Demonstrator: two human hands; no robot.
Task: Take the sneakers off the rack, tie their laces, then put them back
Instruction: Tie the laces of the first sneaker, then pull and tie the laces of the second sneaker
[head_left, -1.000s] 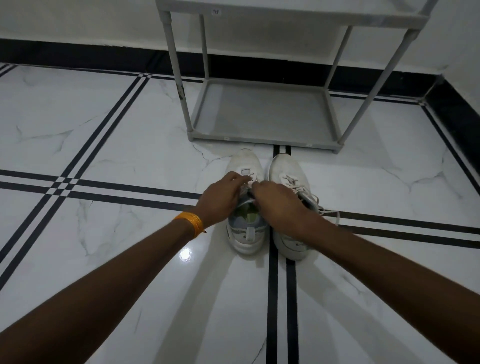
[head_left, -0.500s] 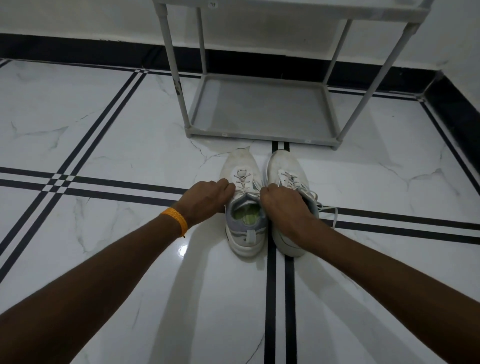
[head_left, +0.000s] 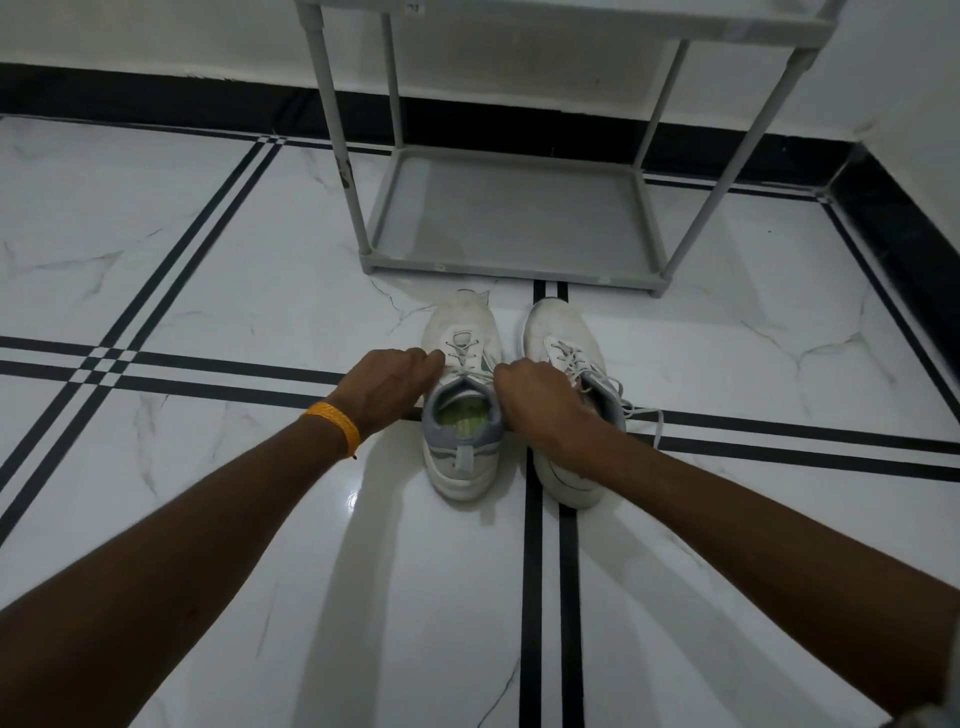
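Observation:
Two white sneakers stand side by side on the floor, toes toward the rack. The left sneaker (head_left: 461, 325) has a grey collar and a green insole. My left hand (head_left: 384, 387) is fisted against its left side, and my right hand (head_left: 540, 402) is fisted at its right side, between the two shoes. Each fist seems to grip an end of this shoe's lace, pulled sideways; the ends are hidden in my fingers. The right sneaker (head_left: 553, 325) sits partly under my right wrist, its lace (head_left: 649, 421) trailing loose on the floor.
A grey two-tier shoe rack (head_left: 514, 223) stands just beyond the toes, its bottom shelf bare. The floor is glossy white marble with black stripes (head_left: 530, 571). A black skirting and wall run behind and along the right (head_left: 893, 218).
My hands were together over the left sneaker's tongue. They have since drawn apart to either side of the shoe. The view has shifted slightly.

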